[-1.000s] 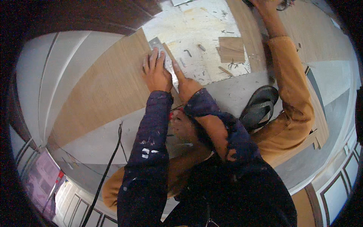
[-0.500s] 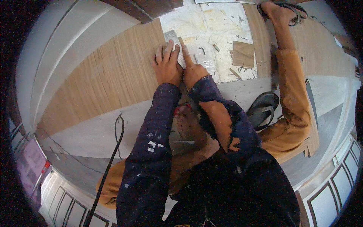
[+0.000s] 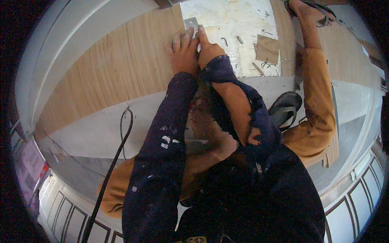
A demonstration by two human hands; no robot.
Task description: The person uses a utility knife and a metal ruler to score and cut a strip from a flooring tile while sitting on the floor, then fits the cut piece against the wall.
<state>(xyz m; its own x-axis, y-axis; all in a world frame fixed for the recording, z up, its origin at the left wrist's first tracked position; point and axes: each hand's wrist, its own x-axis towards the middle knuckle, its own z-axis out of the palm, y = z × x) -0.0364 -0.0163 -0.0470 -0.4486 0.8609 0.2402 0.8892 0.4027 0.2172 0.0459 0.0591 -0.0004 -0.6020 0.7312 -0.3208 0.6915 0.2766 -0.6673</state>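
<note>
- Moved since the earlier frame: right hand point(image 3: 211, 52), advanced along the metal strip point(image 3: 191, 22); index fingertip now about level with the foremost fingertip of the left hand point(image 3: 184, 58).
- Cable point(image 3: 122, 141): black, looped at its far end.
- Plank point(image 3: 109, 69): wood-grain.
- Left hand: palm down, fingers fanned, laid over the strip.
- Metal strip: grey, along the plank's right edge; long axis running away from the person, far end pointing forward, slightly left; near part hidden.
- Right hand: index extended beside the strip, other fingers curled; grip cannot be told.
- White sheet point(image 3: 219, 24): debris-strewn.
- Offcut point(image 3: 267, 49): wood-grain, squarish.
</note>
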